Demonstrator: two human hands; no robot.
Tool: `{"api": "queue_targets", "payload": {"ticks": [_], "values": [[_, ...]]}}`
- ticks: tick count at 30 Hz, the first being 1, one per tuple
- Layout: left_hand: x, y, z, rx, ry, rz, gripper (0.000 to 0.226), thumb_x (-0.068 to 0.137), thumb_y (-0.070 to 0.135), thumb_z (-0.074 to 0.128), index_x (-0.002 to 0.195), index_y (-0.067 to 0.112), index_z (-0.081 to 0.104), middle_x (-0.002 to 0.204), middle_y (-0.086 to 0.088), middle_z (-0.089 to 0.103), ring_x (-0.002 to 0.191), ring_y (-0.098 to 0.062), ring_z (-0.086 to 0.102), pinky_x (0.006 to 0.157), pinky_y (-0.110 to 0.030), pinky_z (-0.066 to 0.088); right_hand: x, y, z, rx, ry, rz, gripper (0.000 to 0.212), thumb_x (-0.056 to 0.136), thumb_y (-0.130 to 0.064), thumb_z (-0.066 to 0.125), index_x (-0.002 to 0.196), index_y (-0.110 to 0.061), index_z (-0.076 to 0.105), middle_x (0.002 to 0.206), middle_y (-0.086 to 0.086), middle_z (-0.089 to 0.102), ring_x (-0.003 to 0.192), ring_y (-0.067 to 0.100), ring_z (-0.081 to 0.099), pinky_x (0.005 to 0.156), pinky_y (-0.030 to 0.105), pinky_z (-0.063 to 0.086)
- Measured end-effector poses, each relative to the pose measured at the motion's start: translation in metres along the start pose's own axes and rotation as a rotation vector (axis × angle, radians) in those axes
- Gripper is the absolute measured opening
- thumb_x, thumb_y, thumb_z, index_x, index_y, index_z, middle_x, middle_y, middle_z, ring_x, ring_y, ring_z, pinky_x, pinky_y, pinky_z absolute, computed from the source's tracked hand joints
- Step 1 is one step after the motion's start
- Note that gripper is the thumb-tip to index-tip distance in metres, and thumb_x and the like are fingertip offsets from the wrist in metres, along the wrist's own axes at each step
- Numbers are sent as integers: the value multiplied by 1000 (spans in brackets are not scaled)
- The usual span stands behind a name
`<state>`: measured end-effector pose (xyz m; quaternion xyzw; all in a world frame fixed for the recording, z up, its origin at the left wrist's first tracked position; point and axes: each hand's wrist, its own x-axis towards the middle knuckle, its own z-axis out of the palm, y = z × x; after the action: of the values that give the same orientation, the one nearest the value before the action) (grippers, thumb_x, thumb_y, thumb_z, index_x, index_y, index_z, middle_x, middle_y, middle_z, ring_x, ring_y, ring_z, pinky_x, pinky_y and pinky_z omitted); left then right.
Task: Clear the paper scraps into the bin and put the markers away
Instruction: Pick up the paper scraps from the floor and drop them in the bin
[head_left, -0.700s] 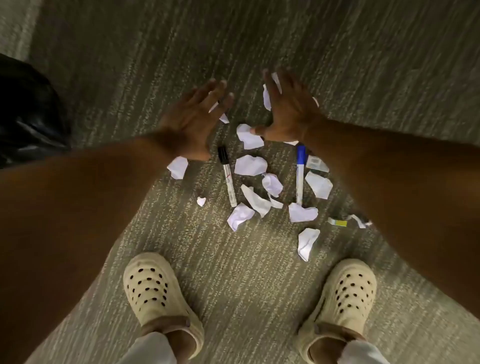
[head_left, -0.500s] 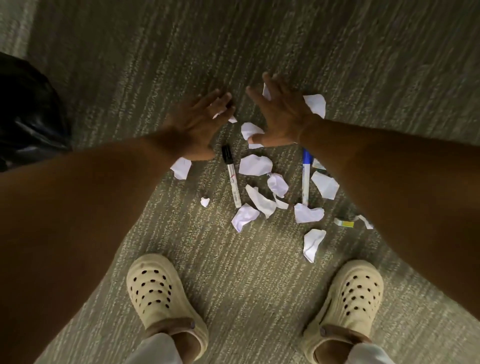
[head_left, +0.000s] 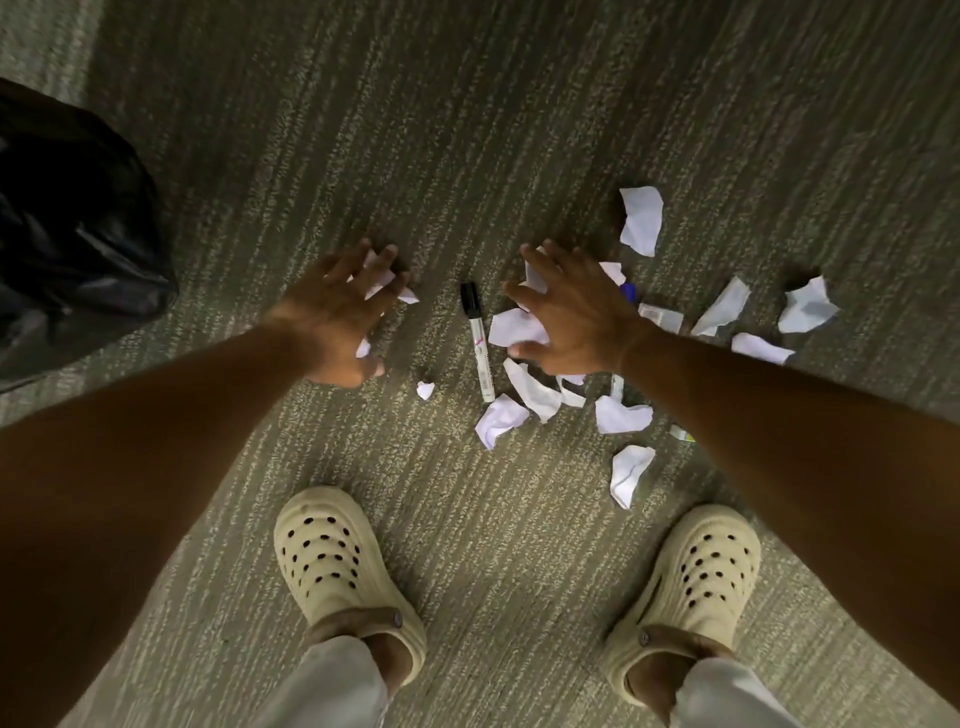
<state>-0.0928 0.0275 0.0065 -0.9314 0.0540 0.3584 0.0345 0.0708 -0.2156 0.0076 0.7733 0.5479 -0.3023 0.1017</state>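
Note:
Several white paper scraps (head_left: 532, 391) lie scattered on the carpet in front of my feet. A black-capped marker (head_left: 478, 340) lies between my hands. A blue-capped marker (head_left: 629, 291) is mostly hidden under my right wrist. My left hand (head_left: 337, 317) hovers with fingers spread over two small scraps (head_left: 382, 280) left of the black marker. My right hand (head_left: 569, 317) is spread over the scraps beside the blue marker, holding nothing that I can see. A black bin bag (head_left: 72, 234) sits at the left edge.
My two feet in cream clogs (head_left: 332, 556) stand close below the scraps on grey-green striped carpet (head_left: 467, 130). More scraps (head_left: 808, 306) lie off to the right. A small yellow-tipped piece (head_left: 683, 434) pokes out by my right forearm.
Both hands have dropped lower and spread apart over the scraps. The view has shifted, bringing more scraps on the right into sight. The black marker has not moved.

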Motion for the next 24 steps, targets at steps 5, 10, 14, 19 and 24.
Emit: {"api": "queue_targets", "payload": {"ticks": [5,10,14,19,24], "values": [[-16,4,19,43,-20,-1,118,69,61,69,151,19,-6,157,-17,-12,145,-34,0,113,-44,21,-18,-8,21,-83,-96,-38,113,61,-85,52,149,-24,16,159,23,0,145,45,4,113,64,16],[-27,17,26,-9,-5,-26,96,76,24,76,150,7,17,154,-31,6,141,-42,17,97,-53,44,-34,-24,39,-114,-120,1,132,49,-92,54,152,-26,5,159,24,-5,144,49,1,109,71,14],[-31,28,26,-41,-54,-96,90,84,15,67,151,13,7,155,-27,0,143,-40,15,100,-51,42,-45,-45,50,-61,-154,63,133,51,-86,61,152,-27,-2,158,26,-6,143,51,-2,109,72,15],[-37,48,22,-66,-110,-164,83,83,-2,52,151,13,7,155,-28,6,140,-41,22,94,-50,48,-57,-58,60,8,-116,94,105,78,-55,68,151,-27,-1,159,24,-4,144,50,1,108,66,28],[-42,61,20,-37,-156,-190,82,86,1,53,151,13,5,156,-25,11,139,-38,26,97,-48,46,-64,-63,58,49,-133,82,73,91,-6,50,152,-16,12,159,24,3,145,47,5,103,60,38]]}}
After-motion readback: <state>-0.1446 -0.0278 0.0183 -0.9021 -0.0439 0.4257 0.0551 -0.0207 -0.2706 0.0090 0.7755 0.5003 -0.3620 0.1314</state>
